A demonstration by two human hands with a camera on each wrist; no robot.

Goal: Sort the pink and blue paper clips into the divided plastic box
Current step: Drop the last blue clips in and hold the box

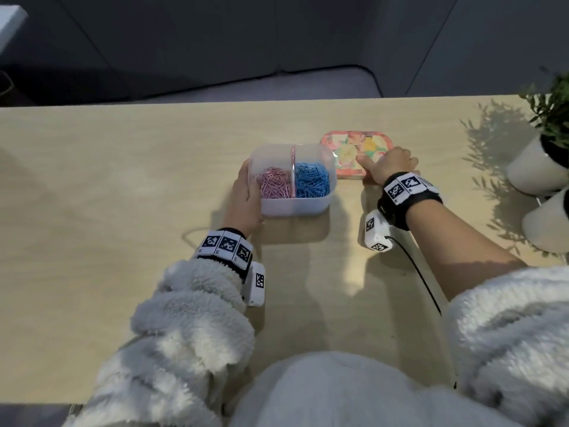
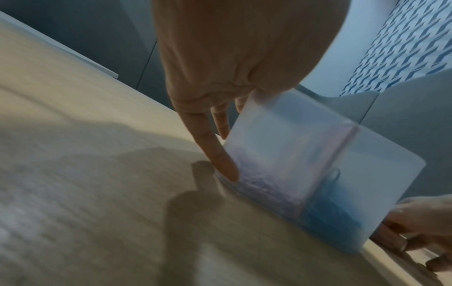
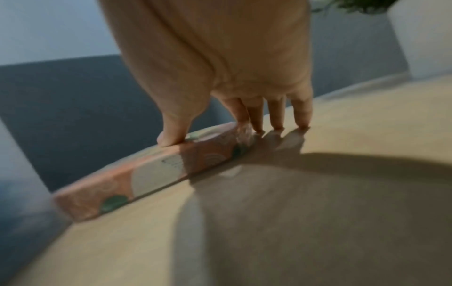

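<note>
Sorting itself looks done to me: the divided plastic box (image 1: pixel 292 208) sits near the middle of the wooden table (image 1: pixel 92 180), closer to the far edge than the near one, with pink paper clips (image 1: pixel 275 184) in its left compartment and blue paper clips (image 1: pixel 312 183) in the right one, split by a pinkish divider. I don't see any loose clips on the table.

What matters now is the floral lid (image 1: pixel 348 149). It lies flat just to the right of the box and a bit further toward the far edge, its near-left corner almost touching the box's right wall. The right hand (image 1: pixel 389 164) is the one on it: thumb pressed on top near the lid's near edge, index finger curled against its right end, the other fingertips down on the table beside it. So it's pinching the lid's near-right corner, not lifted as far as I can tell.

The left hand (image 1: pixel 246 198) is around the box's left wall, fingers along the side, steadying it.

My guess is the lid only needs a short trip leftward and toward the near edge to land on the box, and it'll need lining up square with the rim.
</note>
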